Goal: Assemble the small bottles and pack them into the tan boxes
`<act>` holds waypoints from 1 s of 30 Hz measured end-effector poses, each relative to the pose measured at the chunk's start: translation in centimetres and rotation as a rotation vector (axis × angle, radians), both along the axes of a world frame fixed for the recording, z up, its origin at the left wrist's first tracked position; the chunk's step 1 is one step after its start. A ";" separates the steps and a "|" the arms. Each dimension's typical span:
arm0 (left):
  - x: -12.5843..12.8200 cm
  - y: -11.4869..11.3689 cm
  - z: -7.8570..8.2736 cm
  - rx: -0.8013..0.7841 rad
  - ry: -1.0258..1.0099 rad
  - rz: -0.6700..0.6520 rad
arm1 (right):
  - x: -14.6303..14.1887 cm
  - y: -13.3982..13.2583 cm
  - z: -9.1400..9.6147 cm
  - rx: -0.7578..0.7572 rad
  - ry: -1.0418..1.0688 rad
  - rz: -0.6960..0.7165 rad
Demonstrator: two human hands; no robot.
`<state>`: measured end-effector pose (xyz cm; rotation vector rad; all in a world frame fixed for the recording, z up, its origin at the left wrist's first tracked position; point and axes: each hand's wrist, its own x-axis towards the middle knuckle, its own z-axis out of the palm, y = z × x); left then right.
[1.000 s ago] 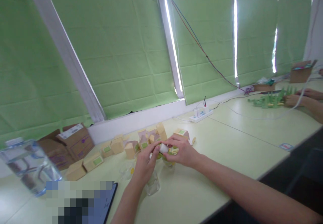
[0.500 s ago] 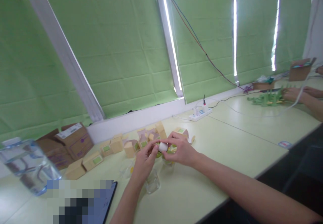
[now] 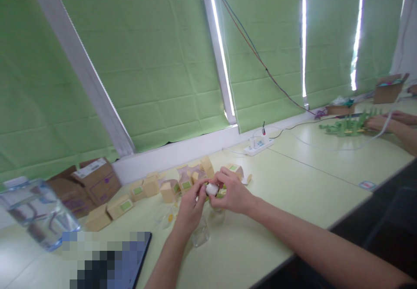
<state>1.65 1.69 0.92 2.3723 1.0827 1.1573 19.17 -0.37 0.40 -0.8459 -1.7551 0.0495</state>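
Note:
Between the fingertips of both hands is a small white rounded piece (image 3: 212, 189), its exact kind too small to make out. My left hand (image 3: 193, 202) pinches it from the left, fingers closed. My right hand (image 3: 230, 191) grips it from the right with thumb and fingers. Something yellow-green shows around the piece, partly hidden by the fingers. Just below the hands, a clear glass jar (image 3: 200, 233) stands on the table, and a second clear container (image 3: 216, 216) sits beside it under my right hand. Clear plastic bits with a yellow spot (image 3: 164, 218) lie left of my left hand.
Several small yellow cartons (image 3: 169, 191) line the table's back. Brown cardboard box (image 3: 94, 182), large water bottle (image 3: 39, 215) and a pixelated tablet (image 3: 143, 254) are at left. A power strip (image 3: 259, 146) lies behind. At far right, another person's hands (image 3: 374, 122) touch green parts (image 3: 345, 127).
The white piece has turned a little and shifted slightly right between my fingers. My left hand has moved slightly to the right. The glass jar appears a little further right.

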 end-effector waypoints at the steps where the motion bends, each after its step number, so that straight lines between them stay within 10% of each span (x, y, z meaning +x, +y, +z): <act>1: 0.0 0.0 0.0 0.004 0.001 -0.006 | 0.0 0.0 0.0 0.000 -0.002 0.005; 30: -1.1 -1.0 1.0 0.205 0.133 0.049 | 1.7 1.5 -0.8 -0.148 0.110 0.222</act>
